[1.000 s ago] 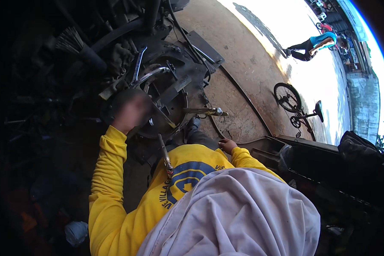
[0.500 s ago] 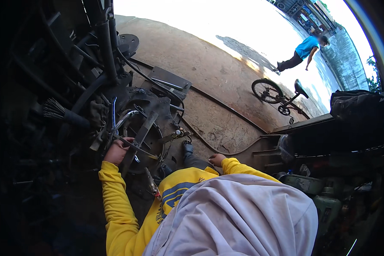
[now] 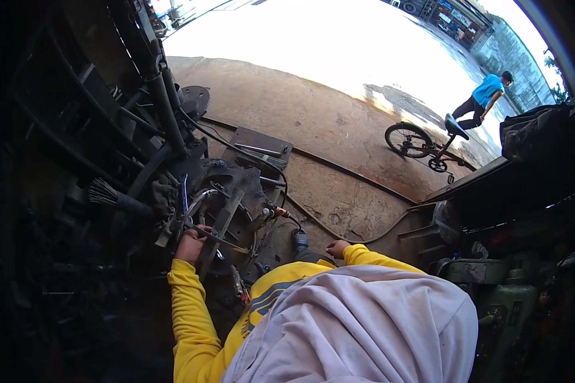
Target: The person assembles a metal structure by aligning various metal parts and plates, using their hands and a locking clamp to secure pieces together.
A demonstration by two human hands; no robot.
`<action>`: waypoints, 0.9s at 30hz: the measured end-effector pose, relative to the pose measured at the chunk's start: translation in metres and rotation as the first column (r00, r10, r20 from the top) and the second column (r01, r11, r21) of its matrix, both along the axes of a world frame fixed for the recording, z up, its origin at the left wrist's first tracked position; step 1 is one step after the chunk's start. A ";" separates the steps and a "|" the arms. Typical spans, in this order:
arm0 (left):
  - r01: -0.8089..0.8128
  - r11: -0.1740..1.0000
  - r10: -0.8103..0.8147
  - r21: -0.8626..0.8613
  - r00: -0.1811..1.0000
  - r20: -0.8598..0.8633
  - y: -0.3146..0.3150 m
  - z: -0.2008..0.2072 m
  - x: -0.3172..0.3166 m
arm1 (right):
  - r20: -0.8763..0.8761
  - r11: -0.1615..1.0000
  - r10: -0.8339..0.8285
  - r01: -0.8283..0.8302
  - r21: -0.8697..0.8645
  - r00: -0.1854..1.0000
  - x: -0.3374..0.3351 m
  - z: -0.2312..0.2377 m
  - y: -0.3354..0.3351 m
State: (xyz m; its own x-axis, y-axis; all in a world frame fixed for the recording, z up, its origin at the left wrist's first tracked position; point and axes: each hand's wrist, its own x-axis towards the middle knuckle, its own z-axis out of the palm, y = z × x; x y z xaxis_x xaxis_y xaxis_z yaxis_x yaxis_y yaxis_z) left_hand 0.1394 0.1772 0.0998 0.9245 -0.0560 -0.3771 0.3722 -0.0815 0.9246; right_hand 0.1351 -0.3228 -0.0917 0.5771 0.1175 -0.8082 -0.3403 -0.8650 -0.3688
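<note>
My left hand [image 3: 190, 246] reaches to the near left edge of a dark metal work stand [image 3: 229, 175]. Its fingers are curled in beside a flat metal bar [image 3: 222, 225]; what they grip is partly hidden. A thin curved strip [image 3: 229, 243] with a yellowish end passes by the fingertips. Just beyond stand a blue-grey wrench-like tool [image 3: 184, 193] and a shiny curved metal piece [image 3: 200, 200]. Near my leg, my right hand [image 3: 337, 248] touches nothing I can make out, and its fingers are mostly hidden. A brass-coloured clamp-like holder [image 3: 262, 219] lies between the hands.
A wire brush [image 3: 118, 198] sticks out at the left among dark metal frames. Cable [image 3: 364, 237] runs across the brown floor [image 3: 326, 147]. A bicycle [image 3: 431, 150] stands at the right, with a person in blue [image 3: 487, 92] beyond it. Green machinery [image 3: 508, 306] is at lower right.
The view has shifted, so the stand and both hands sit lower and farther right. My left hand stays at the same bar. The person in blue has moved right, beyond the bicycle.
</note>
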 end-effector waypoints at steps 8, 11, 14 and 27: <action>0.037 0.981 -0.063 -0.190 0.989 -0.134 -0.004 0.017 -0.003 | 0.068 0.999 0.027 -0.028 0.019 0.997 0.001 -0.010 0.010; 0.004 0.984 -0.033 -0.177 0.986 -0.161 -0.007 0.020 -0.003 | 0.055 1.000 0.013 -0.014 0.026 0.998 0.001 -0.012 0.008; 0.042 0.983 -0.067 -0.180 0.988 -0.137 -0.003 0.019 -0.004 | 0.036 0.999 -0.008 0.007 0.031 0.999 0.001 -0.010 0.009; 0.082 0.994 -0.087 -0.068 0.993 -0.076 -0.003 0.014 0.000 | 0.036 0.998 0.048 -0.050 0.041 0.998 0.004 -0.011 0.014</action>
